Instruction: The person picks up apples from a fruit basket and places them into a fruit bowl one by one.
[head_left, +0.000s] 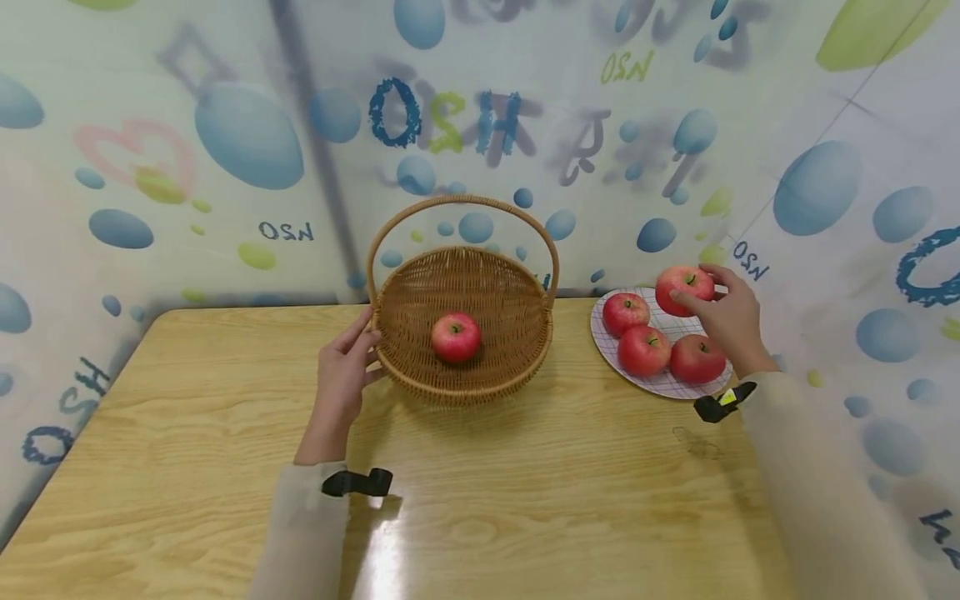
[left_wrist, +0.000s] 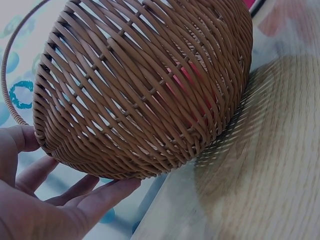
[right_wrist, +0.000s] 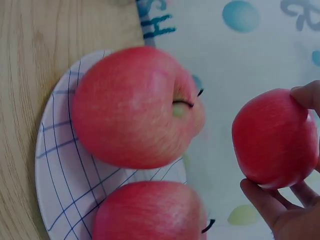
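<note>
A brown wicker basket [head_left: 465, 271] with a tall arched handle stands on the table, one red apple [head_left: 456, 337] inside it. At its left side my left hand [head_left: 341, 371] grips the rim; in the left wrist view the thumb is at the edge and the fingers lie against the woven wall. My right hand [head_left: 733, 321] holds a red apple [head_left: 684, 288] between thumb and fingers, raised over the checked plate [head_left: 663, 386]. Three more apples lie on that plate: one at the back left [head_left: 626, 313], one in front [head_left: 643, 351], one at the right [head_left: 697, 360].
The light wooden table [head_left: 480, 500] reaches back to a pale wall covering [head_left: 465, 50] printed with blue and green drops and letters. Black straps with small mounts sit round both wrists. The plate stands near the table's right back corner, to the right of the basket.
</note>
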